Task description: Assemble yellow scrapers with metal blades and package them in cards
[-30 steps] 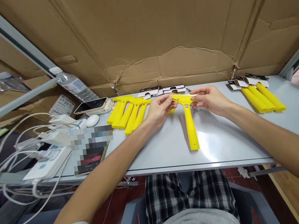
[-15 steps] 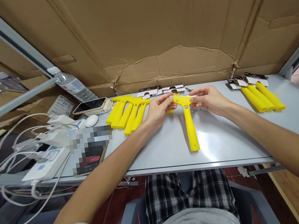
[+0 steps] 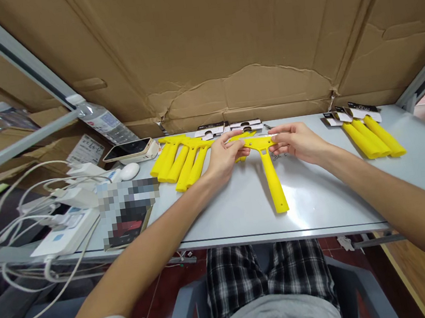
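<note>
Left hand point(image 3: 227, 158) and right hand point(image 3: 297, 141) clamp a yellow T-shaped plastic tool point(image 3: 271, 169) by its head's ends, presumably for steadiness.

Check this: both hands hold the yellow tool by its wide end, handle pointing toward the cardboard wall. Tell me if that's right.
Wrong about the handle: the head view shows it pointing toward the near edge of the table. The left hand and right hand hold the yellow tool by its wide end.
</note>
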Motion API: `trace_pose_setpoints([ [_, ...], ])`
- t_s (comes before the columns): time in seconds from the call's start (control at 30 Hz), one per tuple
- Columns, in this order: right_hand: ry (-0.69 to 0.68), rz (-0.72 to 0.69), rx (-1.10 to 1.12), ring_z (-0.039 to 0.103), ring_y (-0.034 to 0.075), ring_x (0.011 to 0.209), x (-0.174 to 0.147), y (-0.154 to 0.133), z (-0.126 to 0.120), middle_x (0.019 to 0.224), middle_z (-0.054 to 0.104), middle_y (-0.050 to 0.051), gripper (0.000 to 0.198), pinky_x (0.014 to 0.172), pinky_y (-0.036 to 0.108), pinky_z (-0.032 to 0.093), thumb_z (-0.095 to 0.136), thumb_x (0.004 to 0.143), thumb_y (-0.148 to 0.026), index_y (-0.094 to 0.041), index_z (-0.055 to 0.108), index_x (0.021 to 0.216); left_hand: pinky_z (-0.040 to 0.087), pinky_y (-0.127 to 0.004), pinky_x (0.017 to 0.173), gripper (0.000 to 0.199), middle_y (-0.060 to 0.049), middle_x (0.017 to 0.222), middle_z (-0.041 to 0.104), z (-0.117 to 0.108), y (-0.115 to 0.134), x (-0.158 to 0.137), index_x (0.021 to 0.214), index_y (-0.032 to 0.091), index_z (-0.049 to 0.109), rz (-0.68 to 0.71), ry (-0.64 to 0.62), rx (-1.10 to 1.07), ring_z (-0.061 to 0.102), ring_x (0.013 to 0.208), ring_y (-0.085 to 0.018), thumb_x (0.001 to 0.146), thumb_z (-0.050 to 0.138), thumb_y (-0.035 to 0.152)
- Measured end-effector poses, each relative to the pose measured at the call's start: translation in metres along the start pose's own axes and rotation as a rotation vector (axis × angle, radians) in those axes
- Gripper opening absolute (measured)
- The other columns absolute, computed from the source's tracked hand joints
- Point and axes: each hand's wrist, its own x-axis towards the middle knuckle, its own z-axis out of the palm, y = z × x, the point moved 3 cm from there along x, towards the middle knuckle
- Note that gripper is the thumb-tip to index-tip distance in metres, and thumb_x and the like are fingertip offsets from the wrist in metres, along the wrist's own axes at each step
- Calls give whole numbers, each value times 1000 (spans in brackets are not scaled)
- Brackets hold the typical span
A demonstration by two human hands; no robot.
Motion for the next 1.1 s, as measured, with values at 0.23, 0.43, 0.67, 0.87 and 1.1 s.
trace_pose_setpoints([
  [0.23,-5,-21,7,75,17,77,-2,-1,1,92,73,14,35,70,27,63,78,85,-11,-10,63,117,62,-27,72,24,-4,74,78,0,-2,2,108,14,76,33,-16,-10,74,65,-14,85,82,17],
  [0.43,15,-40,-1,74,16,74,-4,-2,2,92,73,15,28,70,26,63,72,88,-10,-8,64,115,62,-29,75,28,-5,76,79,-3,-6,5,112,11,79,31,-9,-23,74,65,-13,85,83,16],
  [0.67,29,-50,-24,74,15,75,-3,-2,3,92,73,14,31,71,26,64,75,86,-11,-9,64,115,63,-29,74,30,-4,75,79,-2,-5,4,113,12,78,36,-22,7,75,66,-14,85,81,17],
  [0.87,45,-64,-56,75,15,73,-4,-2,5,89,73,13,28,71,26,64,71,89,-9,-9,63,116,63,-30,73,26,-4,80,79,0,-2,-1,104,14,78,118,-56,109,75,68,-15,82,83,28],
  [1.1,52,-45,-53,75,15,72,-7,-4,10,87,73,12,26,71,26,64,69,90,-7,-8,62,115,63,-31,73,31,-4,77,78,0,-2,-2,101,13,75,120,-61,126,73,67,-14,77,89,27],
])
